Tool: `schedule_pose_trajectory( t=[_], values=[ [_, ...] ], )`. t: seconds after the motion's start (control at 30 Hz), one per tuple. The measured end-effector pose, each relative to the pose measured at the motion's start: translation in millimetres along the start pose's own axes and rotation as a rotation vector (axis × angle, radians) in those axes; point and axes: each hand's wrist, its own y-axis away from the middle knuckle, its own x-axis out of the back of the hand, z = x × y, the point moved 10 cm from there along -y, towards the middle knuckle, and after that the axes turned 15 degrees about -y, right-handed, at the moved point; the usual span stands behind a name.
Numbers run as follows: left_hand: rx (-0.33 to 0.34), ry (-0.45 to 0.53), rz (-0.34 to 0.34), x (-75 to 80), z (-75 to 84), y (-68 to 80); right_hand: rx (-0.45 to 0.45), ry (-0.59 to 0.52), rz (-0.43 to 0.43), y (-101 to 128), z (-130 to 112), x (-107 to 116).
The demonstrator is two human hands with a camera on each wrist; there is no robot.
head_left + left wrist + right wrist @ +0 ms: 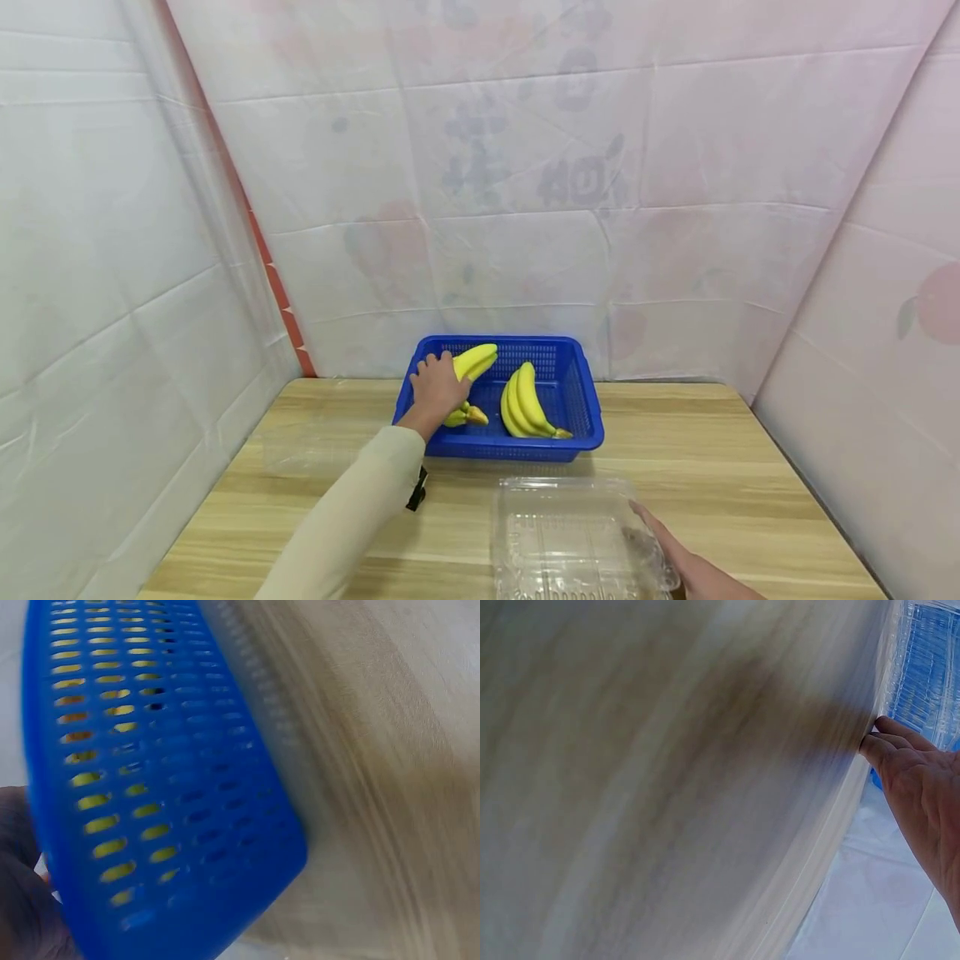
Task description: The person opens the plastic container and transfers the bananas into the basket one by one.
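In the head view, my left hand (438,387) is inside the blue basket (495,448), its fingers and thumb round a bunch of yellow bananas (477,360). The hand covers the middle of that bunch. A second banana bunch (527,404) lies in the basket's right half. The left wrist view catches only part of the left hand (30,900) behind the basket's slotted wall (172,787). Nearer to me stands a clear plastic box (562,533). Along its right side rests my right hand (675,558), whose fingers look fairly straight in the right wrist view.
Another transparent plastic piece (315,442) lies faintly visible on the left of the wooden table (690,450). A small black object (417,490) shows beside the left sleeve (360,500). White printed sheets (525,250) hang behind the table and on both sides.
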Motion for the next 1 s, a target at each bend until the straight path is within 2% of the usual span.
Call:
schedule_pose_trajectory(
  t=[0.1, 0.2, 0.33, 0.6, 0.7, 0.87, 1.0],
  values=[
    [0.037, -0.02, -0.031, -12.2, -1.5, -1.7, 0.08, 0.053, 0.008, -1, -13, -1],
    [0.061, -0.021, -0.049, -20.7, -3.9, -4.6, 0.101, 0.073, 0.011, -2, -24, -2],
    [0.052, -0.047, -0.068, -28.4, -4.0, -10.1, 0.105, 0.108, 0.024, -3, -32, -1],
    [0.04, -0.072, -0.09, -31.9, -5.3, -8.1, -0.24, -0.038, -0.011, 0, -16, -1],
    [0.019, -0.073, -0.1, -30.9, -2.3, -5.8, -0.281, -0.06, -0.026, 1, -17, -2],
    [0.005, -0.073, -0.108, -30.0, 0.1, -3.4, -0.285, -0.054, -0.028, 1, -20, -3],
    [-0.002, -0.071, -0.113, -29.6, 0.6, -2.6, -0.322, -0.059, -0.017, 3, -16, -3]
  ],
)
